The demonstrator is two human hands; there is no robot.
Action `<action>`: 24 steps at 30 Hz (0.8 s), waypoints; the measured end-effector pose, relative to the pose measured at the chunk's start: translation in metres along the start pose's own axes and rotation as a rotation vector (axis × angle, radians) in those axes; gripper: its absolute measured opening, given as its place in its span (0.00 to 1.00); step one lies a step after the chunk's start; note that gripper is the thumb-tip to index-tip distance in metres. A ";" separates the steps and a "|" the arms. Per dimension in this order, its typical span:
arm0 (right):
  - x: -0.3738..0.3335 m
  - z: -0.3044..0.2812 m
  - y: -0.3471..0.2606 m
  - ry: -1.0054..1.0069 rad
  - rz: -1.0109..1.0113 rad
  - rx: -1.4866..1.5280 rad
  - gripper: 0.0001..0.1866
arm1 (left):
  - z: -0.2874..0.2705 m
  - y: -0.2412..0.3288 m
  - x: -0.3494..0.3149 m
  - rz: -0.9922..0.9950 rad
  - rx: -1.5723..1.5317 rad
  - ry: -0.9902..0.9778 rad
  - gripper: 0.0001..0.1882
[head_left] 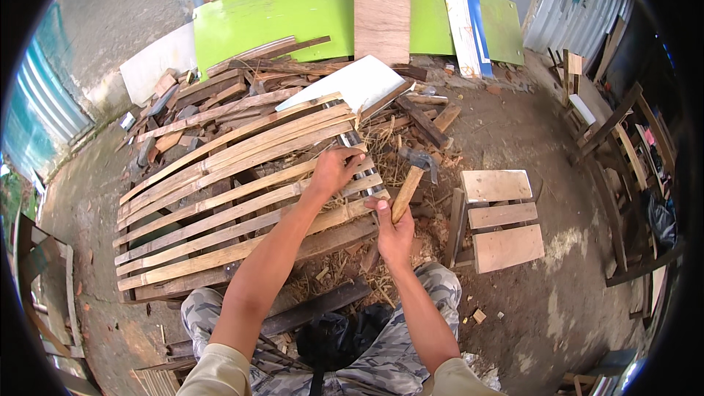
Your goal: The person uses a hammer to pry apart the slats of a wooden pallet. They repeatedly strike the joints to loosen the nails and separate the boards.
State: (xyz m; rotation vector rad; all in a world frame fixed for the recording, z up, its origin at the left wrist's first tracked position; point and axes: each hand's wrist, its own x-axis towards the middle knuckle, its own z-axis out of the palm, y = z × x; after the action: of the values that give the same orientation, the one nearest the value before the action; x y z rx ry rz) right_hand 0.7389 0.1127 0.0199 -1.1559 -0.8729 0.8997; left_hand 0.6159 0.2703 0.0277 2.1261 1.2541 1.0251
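Observation:
My right hand [396,238] is wrapped round the wooden handle of a claw hammer [406,193], its dark metal head pointing up and away from me. Beside it, several split bamboo slats [242,182] lie side by side with gaps between them, across darker wooden crosspieces. My left hand [338,171] rests at the slats' right ends, over the crosspiece, its fingers pinched together. Whatever those fingertips hold, if anything, is too small to make out. The thumb of my right hand is close to the end of the nearest slat.
A low wooden stool [503,217] with a slatted top stands to the right. Behind the slats lies a heap of scrap wood [220,88] with a white sheet [352,86] on it. Green panels [279,18] lean on the far wall. Dark wooden frames [609,147] line the right side.

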 end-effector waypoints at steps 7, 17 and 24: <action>0.001 -0.003 0.000 -0.008 -0.002 0.019 0.16 | 0.000 0.002 -0.001 -0.036 -0.131 -0.009 0.16; 0.001 -0.004 0.003 -0.014 -0.026 0.032 0.17 | -0.005 0.001 -0.003 0.019 -0.091 -0.032 0.13; 0.007 -0.007 -0.014 -0.049 0.051 -0.038 0.19 | -0.005 0.002 -0.003 0.022 -0.101 -0.060 0.13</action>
State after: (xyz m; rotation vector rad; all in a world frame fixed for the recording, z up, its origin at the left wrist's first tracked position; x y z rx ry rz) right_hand 0.7498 0.1144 0.0332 -1.1975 -0.9064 0.9600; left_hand 0.6126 0.2666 0.0310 2.0818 1.1291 1.0047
